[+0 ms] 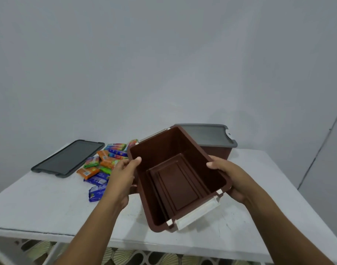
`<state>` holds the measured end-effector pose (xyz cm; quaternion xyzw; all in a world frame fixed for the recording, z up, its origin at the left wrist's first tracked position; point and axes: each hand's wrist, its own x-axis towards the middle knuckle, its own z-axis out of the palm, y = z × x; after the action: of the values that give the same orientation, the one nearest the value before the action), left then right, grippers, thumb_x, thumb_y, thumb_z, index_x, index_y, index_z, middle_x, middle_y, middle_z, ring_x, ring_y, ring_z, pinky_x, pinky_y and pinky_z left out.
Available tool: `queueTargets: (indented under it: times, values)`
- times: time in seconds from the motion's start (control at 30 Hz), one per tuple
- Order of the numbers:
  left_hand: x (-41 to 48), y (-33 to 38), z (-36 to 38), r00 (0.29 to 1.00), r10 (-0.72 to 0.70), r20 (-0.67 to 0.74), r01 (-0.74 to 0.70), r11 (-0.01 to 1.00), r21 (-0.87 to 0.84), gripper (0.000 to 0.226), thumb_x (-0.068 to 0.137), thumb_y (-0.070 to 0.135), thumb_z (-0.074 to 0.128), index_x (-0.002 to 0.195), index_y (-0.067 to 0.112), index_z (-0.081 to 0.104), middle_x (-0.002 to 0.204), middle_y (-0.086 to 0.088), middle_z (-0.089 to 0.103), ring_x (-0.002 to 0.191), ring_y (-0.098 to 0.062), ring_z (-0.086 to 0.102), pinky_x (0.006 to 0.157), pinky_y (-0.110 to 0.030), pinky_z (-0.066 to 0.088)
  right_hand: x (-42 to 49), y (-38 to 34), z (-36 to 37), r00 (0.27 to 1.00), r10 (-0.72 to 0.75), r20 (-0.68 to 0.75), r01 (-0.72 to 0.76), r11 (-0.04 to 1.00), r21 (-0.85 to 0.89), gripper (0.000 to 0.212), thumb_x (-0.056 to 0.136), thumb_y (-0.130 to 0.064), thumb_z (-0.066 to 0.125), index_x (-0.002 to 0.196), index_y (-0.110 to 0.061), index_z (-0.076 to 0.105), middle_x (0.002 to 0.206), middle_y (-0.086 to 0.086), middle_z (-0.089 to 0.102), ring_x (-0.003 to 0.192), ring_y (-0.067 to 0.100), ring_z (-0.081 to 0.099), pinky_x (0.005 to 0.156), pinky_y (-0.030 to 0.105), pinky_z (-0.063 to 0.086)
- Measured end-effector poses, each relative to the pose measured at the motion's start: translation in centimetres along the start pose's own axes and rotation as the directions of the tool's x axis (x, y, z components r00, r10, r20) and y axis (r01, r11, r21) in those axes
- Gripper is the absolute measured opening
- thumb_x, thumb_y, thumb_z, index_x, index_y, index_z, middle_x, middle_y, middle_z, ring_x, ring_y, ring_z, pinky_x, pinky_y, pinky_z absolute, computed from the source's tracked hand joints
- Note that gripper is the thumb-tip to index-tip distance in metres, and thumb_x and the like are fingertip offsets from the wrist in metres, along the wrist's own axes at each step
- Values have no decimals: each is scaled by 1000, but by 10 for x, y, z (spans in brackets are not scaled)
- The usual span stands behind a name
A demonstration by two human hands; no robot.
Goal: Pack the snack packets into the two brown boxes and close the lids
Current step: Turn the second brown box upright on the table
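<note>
An empty brown box [175, 180] with white end clips is held tilted above the white table [49, 203], its opening facing me. My left hand [123, 175] grips its left long wall, thumb over the rim. My right hand [227, 175] grips the right long wall the same way. A second brown box [221, 152] stands behind it at the back right with a grey lid [206, 134] on top. A loose grey lid [68, 157] lies flat at the back left. Several orange, blue and green snack packets [100, 165] lie in a pile between that lid and my left hand.
A pale wall rises right behind the table. The table's front edge [68, 236] runs below my forearms, with a patterned floor [125, 255] under it. The table's right edge falls off beyond the lidded box.
</note>
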<state>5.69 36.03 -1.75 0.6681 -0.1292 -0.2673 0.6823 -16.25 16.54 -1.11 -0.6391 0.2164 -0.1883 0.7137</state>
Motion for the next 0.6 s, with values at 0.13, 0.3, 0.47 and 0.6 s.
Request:
queueTargets:
  times: [0.13,0.3,0.47,0.6]
  values:
    - [10,1,-2,998,-69,6,69,998,1,24,98,7,57,121,15,62,114,-16,70,93,-34,74,61,-41,61,-3,-7,-4,999,25,-20,-26,998,-54,32,97,-30,57,123,-19,71,121,17,70,114,36,67,100,51,52]
    - [9,1,1,995,-91,-40,85,987,-139,30,95,-6,50,117,14,54,111,-16,68,91,-33,73,54,-41,60,-2,-2,-4,945,8,-326,-54,989,-135,45,97,-55,52,110,-20,76,111,9,74,110,29,67,102,48,51]
    - [2,1,4,998,-55,-22,48,966,-254,32,96,-9,48,109,20,55,103,-9,68,90,-32,76,64,-50,62,-16,9,-7,926,27,-377,-41,999,-29,65,83,-70,52,121,-18,65,118,12,68,109,33,66,98,53,54]
    - [-6,2,13,1000,-16,17,21,956,-293,34,95,-12,53,107,19,57,101,-9,72,85,-29,78,74,-51,63,-25,9,8,963,-92,-252,87,996,-30,46,88,-48,62,128,-25,63,121,4,72,109,28,69,97,55,54]
